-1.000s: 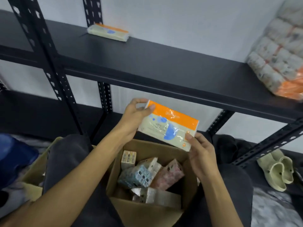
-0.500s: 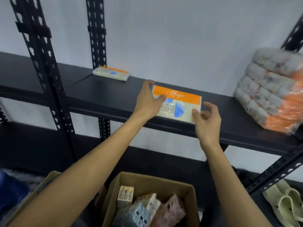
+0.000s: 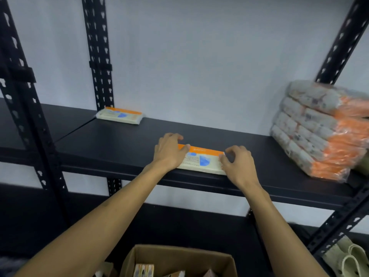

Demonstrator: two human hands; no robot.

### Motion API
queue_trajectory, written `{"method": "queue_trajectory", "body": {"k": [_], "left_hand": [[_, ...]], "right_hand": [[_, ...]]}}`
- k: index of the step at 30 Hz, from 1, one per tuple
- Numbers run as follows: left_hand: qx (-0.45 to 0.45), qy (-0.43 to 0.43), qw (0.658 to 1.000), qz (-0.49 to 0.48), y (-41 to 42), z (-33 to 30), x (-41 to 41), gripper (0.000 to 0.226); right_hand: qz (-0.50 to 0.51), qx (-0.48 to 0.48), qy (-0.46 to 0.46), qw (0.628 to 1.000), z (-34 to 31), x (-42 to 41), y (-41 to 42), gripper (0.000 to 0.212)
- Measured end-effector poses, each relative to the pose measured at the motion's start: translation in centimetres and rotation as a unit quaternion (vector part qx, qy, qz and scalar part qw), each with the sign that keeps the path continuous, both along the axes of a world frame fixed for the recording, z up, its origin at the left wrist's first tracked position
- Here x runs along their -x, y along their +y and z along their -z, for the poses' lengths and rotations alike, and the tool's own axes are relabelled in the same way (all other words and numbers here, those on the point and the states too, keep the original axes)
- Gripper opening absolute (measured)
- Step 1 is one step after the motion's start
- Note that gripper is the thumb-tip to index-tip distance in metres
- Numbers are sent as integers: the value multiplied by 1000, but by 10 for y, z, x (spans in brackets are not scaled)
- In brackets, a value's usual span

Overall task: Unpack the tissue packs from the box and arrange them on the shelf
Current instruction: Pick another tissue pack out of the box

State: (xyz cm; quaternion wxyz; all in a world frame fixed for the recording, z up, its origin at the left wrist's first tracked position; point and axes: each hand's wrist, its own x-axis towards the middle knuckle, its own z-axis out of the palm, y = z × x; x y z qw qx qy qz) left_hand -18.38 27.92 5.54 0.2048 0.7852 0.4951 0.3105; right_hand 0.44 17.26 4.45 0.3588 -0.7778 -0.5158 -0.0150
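A tissue pack (image 3: 201,160) is gripped at its ends by the left hand (image 3: 169,151) and the right hand (image 3: 238,163), fingers curled round it. It is laid flat near the front edge of the black shelf (image 3: 111,144). A second pack (image 3: 119,115) is seen at the back, a wrapped stack (image 3: 321,128) to the right, and the cardboard box (image 3: 179,260) below.

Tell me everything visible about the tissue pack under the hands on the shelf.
The tissue pack is a flat rectangular pack in glossy plastic wrap, cream with an orange band along its far edge, a blue shape and small print on top. It lies flat near the front edge of the black shelf, long side along that edge. The left hand covers its left end, thumb on the orange band; the right hand has curled fingers at its right end. Whether either grip is firm cannot be told.
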Motion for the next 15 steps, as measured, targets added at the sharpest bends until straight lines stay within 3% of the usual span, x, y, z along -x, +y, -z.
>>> {"method": "queue_trajectory", "body": {"k": [3, 8, 12, 15], "left_hand": [[-77, 94, 990, 64, -4, 1, -9, 40], [-66, 205, 965, 146, -3, 19, -11, 49], [-43, 227, 963, 137, -1, 24, 5, 55], [-5, 232, 965, 120, 4, 23, 22, 56]], "right_hand": [[-51, 21, -71, 996, -8, 16, 12, 33], [-138, 124, -170, 968, 6, 29, 35, 40], [-125, 133, -157, 971, 16, 17, 28, 52], [-121, 150, -96, 977, 16, 3, 21, 53]]}}
